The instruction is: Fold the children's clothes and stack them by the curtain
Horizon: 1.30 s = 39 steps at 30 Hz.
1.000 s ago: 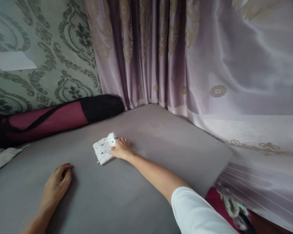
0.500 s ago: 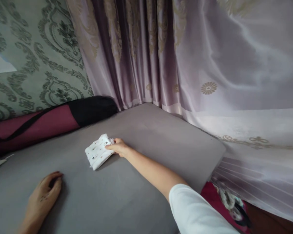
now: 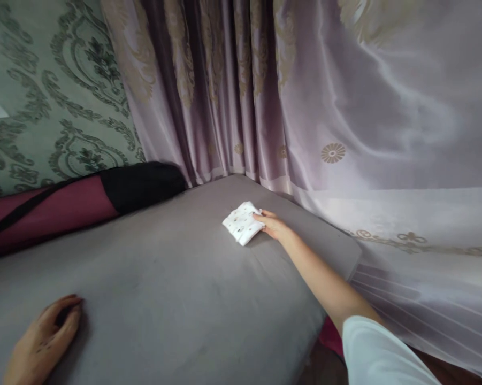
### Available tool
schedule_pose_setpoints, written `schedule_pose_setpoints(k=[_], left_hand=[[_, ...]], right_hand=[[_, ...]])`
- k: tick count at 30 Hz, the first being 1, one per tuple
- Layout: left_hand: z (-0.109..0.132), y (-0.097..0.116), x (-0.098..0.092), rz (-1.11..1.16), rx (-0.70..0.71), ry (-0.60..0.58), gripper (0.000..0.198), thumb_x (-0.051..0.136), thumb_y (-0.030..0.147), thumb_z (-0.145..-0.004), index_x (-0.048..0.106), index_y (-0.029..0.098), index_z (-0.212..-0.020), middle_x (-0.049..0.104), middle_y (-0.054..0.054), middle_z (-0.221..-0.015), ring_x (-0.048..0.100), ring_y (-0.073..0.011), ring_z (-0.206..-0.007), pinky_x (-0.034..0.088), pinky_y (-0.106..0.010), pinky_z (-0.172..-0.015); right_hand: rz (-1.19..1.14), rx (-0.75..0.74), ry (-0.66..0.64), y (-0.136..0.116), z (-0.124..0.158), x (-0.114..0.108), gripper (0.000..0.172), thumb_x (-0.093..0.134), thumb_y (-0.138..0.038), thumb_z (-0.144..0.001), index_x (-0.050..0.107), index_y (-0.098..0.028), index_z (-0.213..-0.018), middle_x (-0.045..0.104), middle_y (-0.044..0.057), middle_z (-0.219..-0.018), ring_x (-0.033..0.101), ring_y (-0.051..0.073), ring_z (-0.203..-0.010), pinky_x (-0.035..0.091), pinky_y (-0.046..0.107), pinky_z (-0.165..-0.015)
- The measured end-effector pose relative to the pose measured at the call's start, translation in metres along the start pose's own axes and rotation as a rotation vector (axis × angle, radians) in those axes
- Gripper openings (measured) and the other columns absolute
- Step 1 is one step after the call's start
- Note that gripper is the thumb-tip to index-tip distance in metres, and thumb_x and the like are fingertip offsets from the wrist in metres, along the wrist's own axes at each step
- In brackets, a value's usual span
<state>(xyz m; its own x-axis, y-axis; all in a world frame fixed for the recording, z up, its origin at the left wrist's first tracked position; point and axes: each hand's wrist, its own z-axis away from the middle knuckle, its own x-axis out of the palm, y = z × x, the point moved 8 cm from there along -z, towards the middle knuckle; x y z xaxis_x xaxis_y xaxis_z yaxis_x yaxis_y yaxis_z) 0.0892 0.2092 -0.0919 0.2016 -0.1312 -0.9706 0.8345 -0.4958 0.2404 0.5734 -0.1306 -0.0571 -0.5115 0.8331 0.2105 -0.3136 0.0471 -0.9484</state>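
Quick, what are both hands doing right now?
Left hand: loosely curled, partly open, nothing visible in it.
Right hand: closed on the edge of the folded white cloth.

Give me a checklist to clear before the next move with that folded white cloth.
1. Right grip on the folded white cloth: ok, thumb on top at its right-hand side.
2. Cloth still folded: ok, a compact patterned bundle.
3. Cloth lying flat on the grey surface: cannot tell; it may be slightly raised.
4. Left grip free: ok, loosely curled, nothing visible in it.
5. Cloth apart from the curtain: ok, grey surface shows between.
6. Cloth apart from the red-and-black bag: ok.
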Motion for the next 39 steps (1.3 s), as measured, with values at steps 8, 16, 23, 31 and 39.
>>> schedule_pose_setpoints(k=[8,16,23,31,39], left_hand=[[0.016,0.022,-0.032,0.384,0.026,0.213,0.027,0.042,0.056,-0.068,0.054,0.038,-0.085,0.071,0.005,-0.092,0.065,-0.0260,-0.091,0.049,-0.036,-0.084],[0.007,0.008,-0.023,0.388,0.066,0.294,0.027,0.046,0.054,-0.071,0.059,0.035,-0.085,0.067,0.000,-0.100,0.065,-0.0268,-0.091,0.050,-0.036,-0.076],[0.011,0.014,-0.029,0.441,0.055,0.309,0.020,0.048,0.055,-0.066,0.057,0.043,-0.079,0.067,0.009,-0.088,0.063,-0.0251,-0.087,0.048,-0.035,-0.075],[0.015,0.019,-0.034,0.466,0.043,0.322,0.017,0.048,0.055,-0.066,0.057,0.045,-0.076,0.066,0.010,-0.086,0.063,-0.0240,-0.083,0.046,-0.034,-0.076],[0.015,0.020,-0.034,0.455,0.064,0.318,0.016,0.049,0.053,-0.068,0.057,0.045,-0.079,0.065,0.008,-0.089,0.063,-0.0251,-0.088,0.046,-0.035,-0.079]], right_hand=[[0.028,-0.136,0.086,-0.048,-0.041,-0.032,0.018,0.068,-0.015,-0.078,0.062,-0.017,-0.094,0.074,0.010,-0.093,0.071,0.018,-0.080,0.057,0.028,-0.070],[0.272,-0.191,0.204,-0.058,-0.101,-0.036,0.019,0.076,-0.015,-0.066,0.064,-0.017,-0.081,0.070,0.001,-0.068,0.068,0.017,-0.067,0.056,0.026,-0.062],[0.468,-0.309,0.227,-0.058,-0.113,-0.044,0.035,0.068,-0.015,-0.069,0.065,-0.015,-0.104,0.074,0.005,-0.095,0.070,0.019,-0.086,0.056,0.032,-0.080],[0.849,-0.502,0.352,-0.084,-0.112,-0.050,0.057,0.056,-0.018,-0.082,0.044,-0.004,-0.136,0.048,0.022,-0.142,0.044,0.029,-0.132,0.032,0.044,-0.111],[1.261,-0.634,0.182,-0.060,-0.090,0.009,0.051,0.034,-0.033,-0.098,0.040,-0.012,-0.144,0.031,0.013,-0.156,0.019,0.027,-0.145,0.008,0.050,-0.117]])
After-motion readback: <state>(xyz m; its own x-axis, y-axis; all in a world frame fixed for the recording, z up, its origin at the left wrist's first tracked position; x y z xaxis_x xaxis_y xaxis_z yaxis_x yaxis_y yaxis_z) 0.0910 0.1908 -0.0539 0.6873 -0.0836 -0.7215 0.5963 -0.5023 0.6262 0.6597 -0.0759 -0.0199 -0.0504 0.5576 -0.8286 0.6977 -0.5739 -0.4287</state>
